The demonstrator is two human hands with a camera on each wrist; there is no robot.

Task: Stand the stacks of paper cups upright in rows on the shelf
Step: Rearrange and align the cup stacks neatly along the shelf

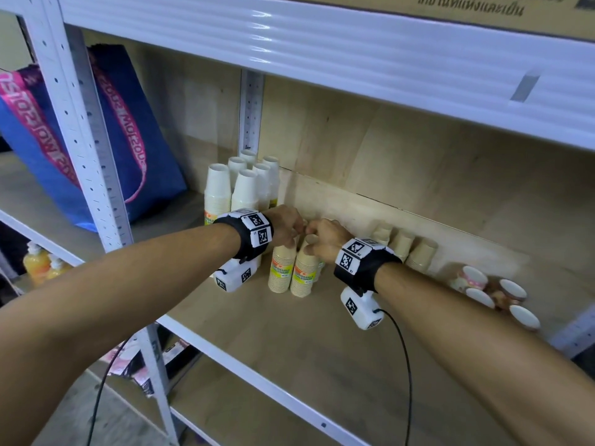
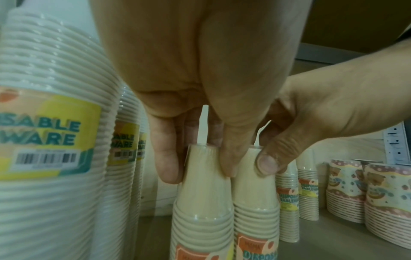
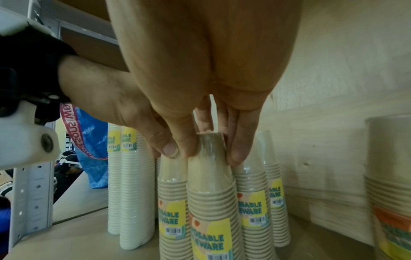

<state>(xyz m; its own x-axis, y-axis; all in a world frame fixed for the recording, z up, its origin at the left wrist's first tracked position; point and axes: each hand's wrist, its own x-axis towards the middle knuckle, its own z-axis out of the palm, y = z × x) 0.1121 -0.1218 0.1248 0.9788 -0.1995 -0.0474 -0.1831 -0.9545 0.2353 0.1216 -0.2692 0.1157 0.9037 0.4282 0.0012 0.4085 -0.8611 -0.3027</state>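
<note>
Two bare hands reach into a white metal shelf with a pale plywood floor and back panel. The left hand has its fingers curled down round the narrow top of a tan cup stack, pinching the smooth, plastic-wrapped top cup. The right hand does the same to the neighbouring tan stack, thumb on one side and fingers on the other. Both stacks stand upright on the plywood, touching each other, out in front of the other cups. They are tapered cones of ribbed rims, wrapped in clear film that twists into a thin white tail at the top, each with a yellow and orange label bearing a barcode.

Just behind and to the left stands a cluster of taller white cup stacks, glossy and closely ribbed, upright in the back corner against a perforated steel upright. To the right, more tan stacks stand along the back panel, and further right a group of shorter patterned cups printed with pink bands and bears.

On the adjoining bay to the left, a blue woven bag with pink lettered straps leans against the wall. A brown cardboard box with printed lettering sits on the ribbed white shelf above. Each wrist wears a black band with square black-and-white markers and a white camera block; dark cables trail down.
</note>
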